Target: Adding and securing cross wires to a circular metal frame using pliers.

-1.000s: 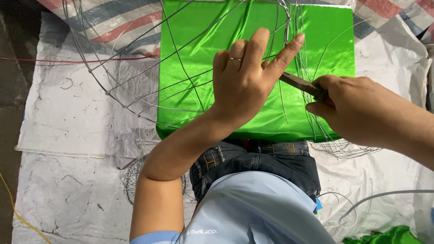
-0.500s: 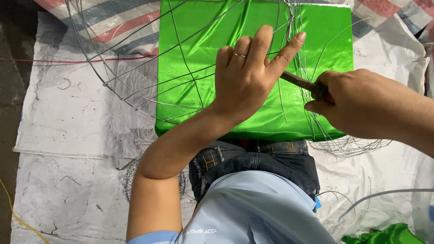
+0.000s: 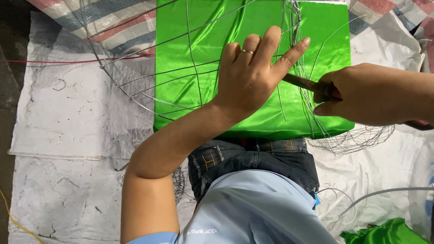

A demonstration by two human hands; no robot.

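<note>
Wirework is being carried out over a bright green satin cloth, which is lying across the lap of a seated person in a light blue shirt and jeans. A frame of thin grey wire is being rested on top of the cloth, its curved hoop reaching out past the cloth's left edge onto the white woven sheeting that is covering the floor.

The left hand is being pressed flat on the wires and cloth, fingers spread and apart, nothing being clamped in it; a ring is being worn on one finger. The right hand is being kept closed around the handle of a dark metal tool, probably pliers or cutters, whose tip is being hidden under the left index finger, near a twisted bundle of wire running up the cloth.

Progress, as judged: several straight ribs are already being held across the hoop, so the frame appears partly built. Loose strand ends near the tool and a tangle of spare wire at the cloth's lower right suggest that joints are still being left untied. The cloth is not being fastened to the frame at any visible point. More green cloth is lying at the lower right.
</note>
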